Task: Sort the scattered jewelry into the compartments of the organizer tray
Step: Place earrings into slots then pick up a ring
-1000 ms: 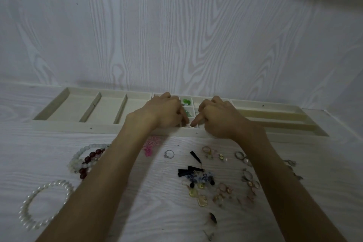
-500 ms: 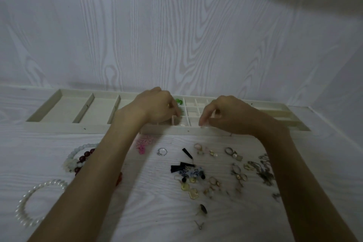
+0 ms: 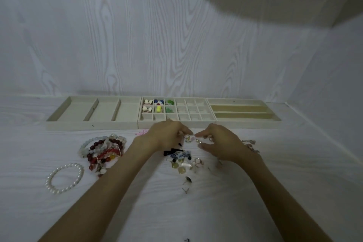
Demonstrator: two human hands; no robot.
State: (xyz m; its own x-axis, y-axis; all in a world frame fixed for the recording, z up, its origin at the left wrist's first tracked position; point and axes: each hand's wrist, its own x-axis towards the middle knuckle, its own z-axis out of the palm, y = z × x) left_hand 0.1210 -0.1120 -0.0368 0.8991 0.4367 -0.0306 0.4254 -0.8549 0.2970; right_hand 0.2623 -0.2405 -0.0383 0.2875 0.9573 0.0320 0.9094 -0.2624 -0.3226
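While both forearms reach in from the near edge, the head view shows the left hand (image 3: 167, 135) and the right hand (image 3: 218, 141) meeting above the white wood-grain table (image 3: 294, 182), just near of the organizer tray (image 3: 90, 124). Between their fingertips sits a small pale pink piece of jewelry (image 3: 190, 138); the left hand's curled fingers pinch it from the left, and the right hand's thumb and forefinger pinch it from the right, though its exact shape is too blurred to tell.

The tray stretches along the far wall in three sections: long compartments on the left, a grid of small squares in the middle, and shallow lengthwise slots on the right. In the grid's far-left squares lie white heart-shaped pieces (image 3: 148, 102), a blue and red piece (image 3: 158, 101), a yellow piece (image 3: 158, 108) and green pieces (image 3: 170, 102).

On the table, a heap of red and pale beaded bracelets (image 3: 104, 151) lies left of the left forearm, with a white pearl bracelet (image 3: 64, 179) nearer. A scatter of small earrings and charms (image 3: 182, 163) lies between the forearms, just near of the hands.
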